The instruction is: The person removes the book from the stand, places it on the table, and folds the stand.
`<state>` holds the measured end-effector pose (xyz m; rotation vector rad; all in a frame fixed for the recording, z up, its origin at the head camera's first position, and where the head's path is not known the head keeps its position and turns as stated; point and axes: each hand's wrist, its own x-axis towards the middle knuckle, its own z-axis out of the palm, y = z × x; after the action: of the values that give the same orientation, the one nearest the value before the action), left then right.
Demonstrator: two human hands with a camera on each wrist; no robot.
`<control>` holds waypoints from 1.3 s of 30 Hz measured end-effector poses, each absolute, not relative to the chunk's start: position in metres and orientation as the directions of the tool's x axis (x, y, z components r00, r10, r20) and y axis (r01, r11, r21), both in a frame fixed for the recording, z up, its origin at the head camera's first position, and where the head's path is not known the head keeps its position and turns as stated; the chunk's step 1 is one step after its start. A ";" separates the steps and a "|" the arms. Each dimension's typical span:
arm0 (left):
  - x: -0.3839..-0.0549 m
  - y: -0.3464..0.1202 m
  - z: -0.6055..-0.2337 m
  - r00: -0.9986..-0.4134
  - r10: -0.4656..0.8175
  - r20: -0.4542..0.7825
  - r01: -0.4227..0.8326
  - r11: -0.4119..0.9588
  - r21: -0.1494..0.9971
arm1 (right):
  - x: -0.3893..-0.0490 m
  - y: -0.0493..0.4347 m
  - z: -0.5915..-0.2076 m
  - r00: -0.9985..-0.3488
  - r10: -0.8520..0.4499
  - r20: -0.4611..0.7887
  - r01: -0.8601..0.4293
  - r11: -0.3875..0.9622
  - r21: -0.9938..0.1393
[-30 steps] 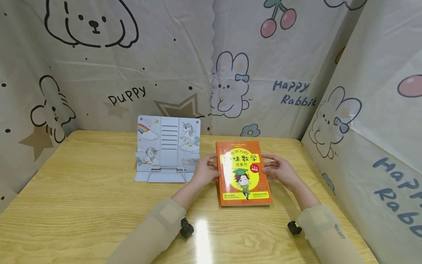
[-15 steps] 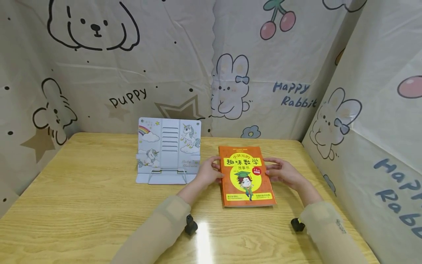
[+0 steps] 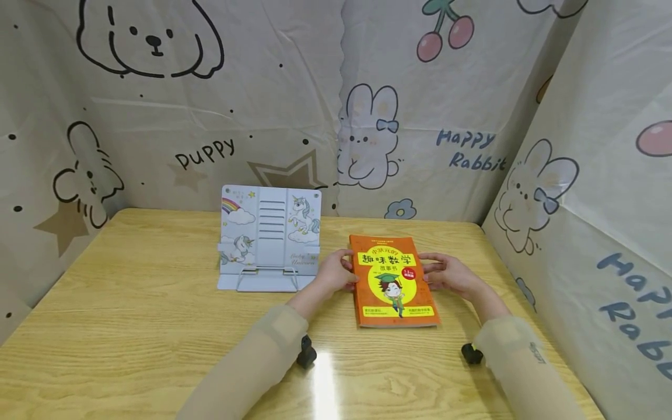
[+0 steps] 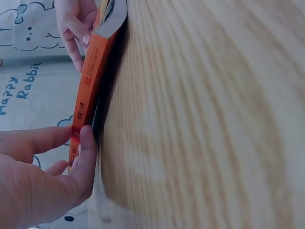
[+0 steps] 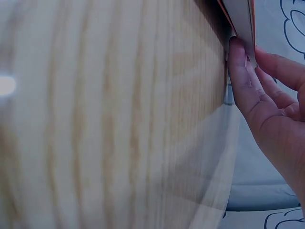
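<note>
An orange paperback book (image 3: 396, 297) with a yellow circle and a cartoon figure on its cover lies face up, close over the wooden table, right of the middle. My left hand (image 3: 335, 272) holds its spine side; in the left wrist view the thumb and fingers (image 4: 86, 157) pinch the orange spine (image 4: 90, 81), with a dark shadow beneath. At the opposite edge, my right hand (image 3: 450, 274) grips the page side, and in the right wrist view its fingers (image 5: 245, 86) lie on both faces of the book (image 5: 242, 21).
Left of the book stands a white book stand (image 3: 270, 233) with unicorn prints and a wire page holder at its foot. The wooden table (image 3: 131, 326) ends at a printed cloth backdrop (image 3: 283, 105) behind and on the right. Small black devices (image 3: 306, 353) sit at both wrists.
Over the last second the book has shifted slightly to the right and toward me, both hands moving along with it. In the last half second it has barely moved.
</note>
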<state>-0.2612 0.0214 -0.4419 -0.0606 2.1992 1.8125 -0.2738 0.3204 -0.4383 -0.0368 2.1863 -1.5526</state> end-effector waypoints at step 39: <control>-0.253 -0.007 -0.419 -0.954 0.273 -0.121 -0.051 0.249 0.967 | -0.259 0.302 -0.415 -0.922 -0.195 -0.336 0.212 0.472 -0.856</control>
<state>-0.2534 -0.0072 -0.4186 0.2067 2.2588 1.7650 -0.2588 0.3023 -0.4147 0.0142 2.3363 -1.4378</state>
